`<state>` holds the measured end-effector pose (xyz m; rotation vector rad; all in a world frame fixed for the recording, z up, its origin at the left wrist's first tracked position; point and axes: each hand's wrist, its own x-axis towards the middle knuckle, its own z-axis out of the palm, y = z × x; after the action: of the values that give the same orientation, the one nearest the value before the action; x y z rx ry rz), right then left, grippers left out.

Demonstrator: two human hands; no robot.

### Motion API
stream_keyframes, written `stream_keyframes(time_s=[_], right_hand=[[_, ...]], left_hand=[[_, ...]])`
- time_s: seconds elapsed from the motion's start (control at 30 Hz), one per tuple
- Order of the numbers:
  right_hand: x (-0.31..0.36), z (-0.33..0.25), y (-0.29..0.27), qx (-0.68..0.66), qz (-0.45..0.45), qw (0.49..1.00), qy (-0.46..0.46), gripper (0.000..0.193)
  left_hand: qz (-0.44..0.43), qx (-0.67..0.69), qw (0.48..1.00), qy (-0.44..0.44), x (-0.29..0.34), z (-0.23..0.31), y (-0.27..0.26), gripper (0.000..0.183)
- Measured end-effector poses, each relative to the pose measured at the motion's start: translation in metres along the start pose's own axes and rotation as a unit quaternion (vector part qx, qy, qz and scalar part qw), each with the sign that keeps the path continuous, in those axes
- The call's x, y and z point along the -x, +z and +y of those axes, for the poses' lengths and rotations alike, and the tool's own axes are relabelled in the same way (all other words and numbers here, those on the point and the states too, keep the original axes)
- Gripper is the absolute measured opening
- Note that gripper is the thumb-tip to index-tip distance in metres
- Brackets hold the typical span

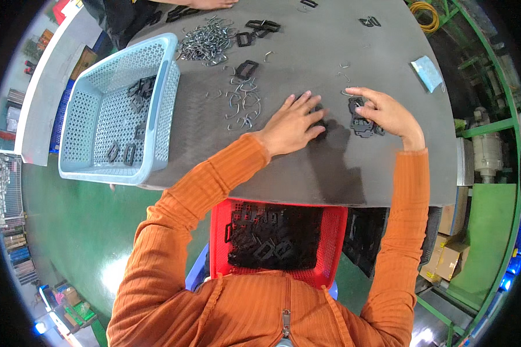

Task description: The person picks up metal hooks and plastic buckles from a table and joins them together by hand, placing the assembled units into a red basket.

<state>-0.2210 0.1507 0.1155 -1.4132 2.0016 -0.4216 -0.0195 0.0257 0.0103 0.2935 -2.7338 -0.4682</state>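
My left hand (292, 124) lies over the grey tabletop with its fingers spread, partly covering a dark piece (320, 122) under the fingertips. To its right, my right hand (388, 113) hovers over a small group of black plastic buckles (362, 126). Its index finger is stretched out and the thumb is apart from it. The index fingertip is at a bent metal wire hook (346, 93); whether it touches the hook I cannot tell. More loose wire hooks (246, 101) are scattered left of my left hand, below a single black buckle (246, 70).
A light blue basket (159, 115) holding black buckles stands at the left. Below the table edge, a red basket (334, 240) contains many black pieces. A heap of wire hooks (205, 40) lies far left, near another person's hand (214, 3). A blue face mask (427, 74) rests at right.
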Motion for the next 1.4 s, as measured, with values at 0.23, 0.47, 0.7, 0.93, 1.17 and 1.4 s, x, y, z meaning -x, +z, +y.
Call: stream_keyframes(time_s=[0.23, 0.47, 0.7, 0.93, 1.17, 1.4], right_hand=[[0.005, -0.019, 0.063, -0.164, 0.051, 0.981, -0.092, 0.027], [-0.026, -0.018, 0.141, 0.075, 0.343, 0.911, -0.218, 0.046], [0.038, -0.031, 0.176, 0.118, 0.240, 0.933, -0.242, 0.052], [0.136, -0.051, 0.185, -0.049, 0.120, 0.935, -0.331, 0.020], [0.047, 0.042, 0.058, 0.141, 0.444, 0.880, -0.092, 0.024], [0.005, 0.038, 0.056, 0.044, 0.323, 0.943, -0.073, 0.009]], left_hand=[[0.088, -0.207, 0.934, -0.277, -0.011, -0.097, -0.047, 0.039], [0.217, 0.046, 0.940, -0.259, -0.025, -0.137, -0.088, 0.024], [-0.074, 0.296, 0.934, -0.184, 0.035, -0.004, -0.121, 0.025], [-0.370, 0.268, 0.890, 0.004, 0.062, 0.051, -0.106, 0.023], [0.052, 0.088, 0.992, 0.075, -0.062, 0.042, 0.015, 0.024], [0.007, 0.003, 0.999, -0.032, -0.064, 0.017, 0.011, 0.015]])
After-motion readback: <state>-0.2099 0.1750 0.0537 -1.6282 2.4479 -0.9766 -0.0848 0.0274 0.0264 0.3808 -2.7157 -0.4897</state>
